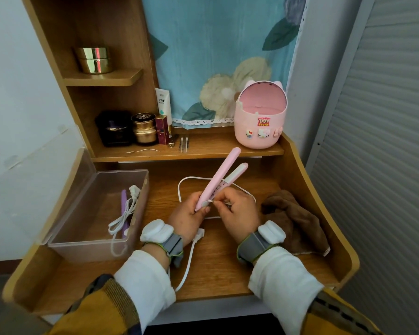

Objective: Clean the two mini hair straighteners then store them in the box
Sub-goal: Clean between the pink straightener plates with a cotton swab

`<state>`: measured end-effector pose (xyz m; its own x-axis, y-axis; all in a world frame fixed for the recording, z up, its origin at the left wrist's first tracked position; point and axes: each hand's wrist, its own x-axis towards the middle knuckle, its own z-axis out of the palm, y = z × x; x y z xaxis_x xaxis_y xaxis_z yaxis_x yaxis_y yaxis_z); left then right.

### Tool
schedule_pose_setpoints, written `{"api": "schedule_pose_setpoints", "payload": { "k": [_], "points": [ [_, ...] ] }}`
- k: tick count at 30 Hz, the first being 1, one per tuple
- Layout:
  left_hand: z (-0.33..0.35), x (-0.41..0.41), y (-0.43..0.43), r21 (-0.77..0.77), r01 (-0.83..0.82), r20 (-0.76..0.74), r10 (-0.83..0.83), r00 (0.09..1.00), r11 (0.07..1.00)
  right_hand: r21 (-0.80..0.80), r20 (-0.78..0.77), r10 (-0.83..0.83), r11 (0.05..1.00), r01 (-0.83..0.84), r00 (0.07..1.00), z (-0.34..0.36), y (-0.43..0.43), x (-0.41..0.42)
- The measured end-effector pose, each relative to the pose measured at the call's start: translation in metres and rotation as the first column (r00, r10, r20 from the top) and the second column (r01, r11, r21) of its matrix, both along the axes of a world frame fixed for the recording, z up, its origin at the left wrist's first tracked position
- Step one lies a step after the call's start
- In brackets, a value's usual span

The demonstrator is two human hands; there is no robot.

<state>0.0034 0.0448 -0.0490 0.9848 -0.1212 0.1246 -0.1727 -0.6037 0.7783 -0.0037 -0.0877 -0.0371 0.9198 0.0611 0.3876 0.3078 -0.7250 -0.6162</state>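
1. The pink straightener [221,180] is smooth, glossy plastic: a slim wand of two arms with rounded tips, parted in a narrow V, the inner plate pale cream. It is held above the wood-grain worktop [223,269], slanting up and away to the right.
2. The left hand [188,220] grips its lower end, fingers curled round the body.
3. The right hand [238,215] pinches a thin cotton swab [211,201] between bent fingers. The swab's fluffy white tip touches the straightener's side near the held end.
4. A round white cord [187,264] loops on the worktop behind the hands and runs forward past the left wrist.
5. The purple straightener [123,204] lies flat in the box [65,245] at the left, beside a coiled lead [121,221]. The box is clear, slightly cloudy plastic, rectangular, with its lid tipped back.
6. A brown plush cloth [298,223] lies crumpled just right of the right hand.
7. Left fingers cover the pink straightener's hinge end, so where the cord joins it cannot be seen. Most of the swab's stick is buried in the right hand. The purple straightener's near end blurs behind the box wall, and the cord's front end slips behind the left sleeve.
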Motion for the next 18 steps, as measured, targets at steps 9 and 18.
{"api": "schedule_pose_setpoints", "payload": {
  "k": [9, 18],
  "points": [
    [0.0006, -0.0012, -0.0046, 0.004, 0.007, 0.020, -0.007, 1.000, 1.000, -0.253, -0.020, -0.055, 0.966, 0.048, 0.998, 0.0015, 0.0080, -0.0016],
    [-0.0011, 0.0008, -0.0079, 0.007, -0.046, 0.034, 0.046, 0.998, 0.999, -0.160, -0.011, -0.108, 0.982, 0.104, 0.994, 0.0031, 0.0026, -0.0060]
  ]
}}
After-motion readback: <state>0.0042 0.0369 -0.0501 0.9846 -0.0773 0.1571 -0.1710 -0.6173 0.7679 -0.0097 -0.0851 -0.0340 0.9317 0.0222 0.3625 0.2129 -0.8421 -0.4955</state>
